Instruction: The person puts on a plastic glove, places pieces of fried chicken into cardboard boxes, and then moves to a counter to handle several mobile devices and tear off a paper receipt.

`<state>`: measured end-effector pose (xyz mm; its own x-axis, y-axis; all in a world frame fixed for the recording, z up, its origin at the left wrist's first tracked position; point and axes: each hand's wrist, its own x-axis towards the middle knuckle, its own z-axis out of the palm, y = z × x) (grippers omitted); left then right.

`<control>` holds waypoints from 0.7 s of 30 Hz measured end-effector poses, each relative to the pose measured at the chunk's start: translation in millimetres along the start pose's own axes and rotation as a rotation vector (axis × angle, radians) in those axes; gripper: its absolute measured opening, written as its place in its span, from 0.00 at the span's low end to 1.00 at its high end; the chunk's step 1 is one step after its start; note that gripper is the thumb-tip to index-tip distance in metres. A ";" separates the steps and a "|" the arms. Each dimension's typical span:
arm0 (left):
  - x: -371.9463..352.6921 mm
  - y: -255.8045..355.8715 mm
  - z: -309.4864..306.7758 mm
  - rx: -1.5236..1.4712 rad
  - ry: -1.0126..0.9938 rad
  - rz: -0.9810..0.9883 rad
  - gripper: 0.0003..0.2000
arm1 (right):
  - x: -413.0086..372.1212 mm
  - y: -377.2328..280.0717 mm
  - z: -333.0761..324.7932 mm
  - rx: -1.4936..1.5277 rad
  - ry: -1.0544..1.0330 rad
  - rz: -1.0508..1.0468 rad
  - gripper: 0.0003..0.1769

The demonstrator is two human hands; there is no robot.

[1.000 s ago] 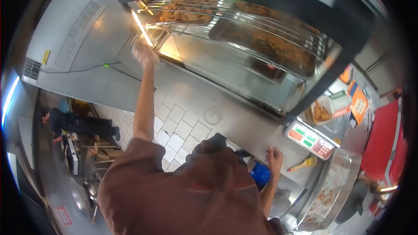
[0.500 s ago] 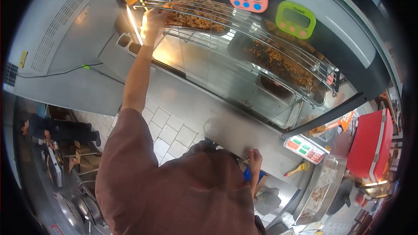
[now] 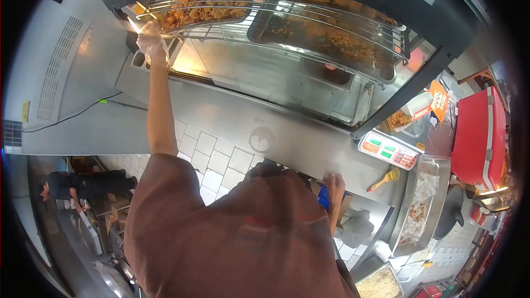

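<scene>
My left hand (image 3: 152, 43), in a clear plastic glove, reaches to the left end of the wire rack (image 3: 221, 36) in the display case. Its fingers are curled beside a tray of fried pieces (image 3: 207, 8); whatever they hold is too small to make out. A second tray (image 3: 326, 33) with crumbs and larger pieces lies farther right on the rack. My bare right hand (image 3: 335, 185) is low by the front edge of the steel counter (image 3: 298, 157), its fingers bent together, with a blue object (image 3: 323, 196) just beside it. Its grip is partly hidden.
Several timers line the case top. At right are a scale (image 3: 389, 150), a yellow brush (image 3: 385, 179), a long metal pan (image 3: 420, 207), a red box (image 3: 480, 138) and a food carton (image 3: 400, 118). Another person (image 3: 91, 185) in dark clothes is at far left.
The view has shifted, with the case higher and farther left in it. My left hand has drawn back from over the fried pieces to the tray's left end. My right hand stays by the counter edge.
</scene>
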<state>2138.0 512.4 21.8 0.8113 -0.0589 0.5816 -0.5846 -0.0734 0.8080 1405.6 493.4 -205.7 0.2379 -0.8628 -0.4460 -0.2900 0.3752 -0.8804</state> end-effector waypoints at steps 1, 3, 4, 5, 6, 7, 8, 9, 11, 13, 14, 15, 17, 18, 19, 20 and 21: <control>-1.1 9.2 5.8 -0.001 0.000 0.007 0.13 | -1.7 -0.9 -4.9 -0.014 0.014 0.009 0.22; -5.8 28.3 13.3 0.178 0.003 -0.181 0.12 | 3.8 18.1 -18.9 -0.045 0.006 -0.067 0.22; -1.8 11.7 13.6 0.201 -0.023 0.278 0.12 | 5.8 23.3 -24.2 -0.031 -0.010 -0.038 0.21; 8.0 -2.8 17.8 0.203 -0.007 0.280 0.12 | 6.8 25.0 -28.5 -0.018 -0.027 -0.010 0.21; 19.8 -16.5 22.6 0.448 -0.135 0.293 0.12 | 7.6 25.7 -33.1 -0.023 -0.038 -0.022 0.21; 29.0 -22.3 22.0 0.692 -0.266 0.299 0.13 | 8.6 25.9 -36.4 -0.050 -0.054 -0.030 0.22; 27.7 -11.0 18.3 0.692 -0.252 0.298 0.13 | 7.9 26.0 -38.6 -0.078 -0.067 -0.038 0.23; 20.9 15.9 22.2 0.905 -0.415 0.319 0.15 | 7.1 27.0 -38.9 -0.079 -0.069 -0.050 0.23; 15.0 76.7 60.0 1.104 -0.569 0.339 0.17 | 6.1 29.3 -38.4 -0.090 -0.049 -0.022 0.23; 48.0 -10.1 92.2 1.034 -0.511 0.066 0.17 | 5.9 37.3 -34.6 -0.104 -0.040 -0.057 0.23; 78.8 -119.9 91.9 1.242 -0.549 0.543 0.18 | 5.1 41.5 -32.1 -0.117 -0.036 -0.062 0.23; 79.0 -118.3 87.3 1.236 -0.546 0.534 0.18 | 3.7 46.2 -29.1 -0.129 -0.034 -0.065 0.22; 71.7 -68.9 67.2 1.400 -0.820 0.766 0.18 | 0.0 51.1 -20.9 -0.108 -0.027 -0.034 0.21; 58.6 -38.3 56.8 1.442 -0.833 0.673 0.18 | -3.2 51.2 -15.8 -0.099 -0.020 -0.031 0.21; 44.2 -3.8 46.1 1.486 -0.843 0.580 0.18 | -4.7 50.7 -9.5 -0.086 -0.013 -0.028 0.20; 37.3 2.6 36.6 1.140 -0.574 0.288 0.18 | -9.3 43.0 -4.4 -0.082 -0.003 -0.005 0.20; 38.8 6.5 35.3 0.778 -0.312 0.019 0.17 | -14.5 34.8 0.2 -0.071 0.000 -0.006 0.20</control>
<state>2165.5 474.5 46.3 0.8297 -0.3315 0.4491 -0.5274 -0.7291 0.4362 1392.3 519.1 -229.9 0.2402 -0.8647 -0.4411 -0.3541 0.3451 -0.8692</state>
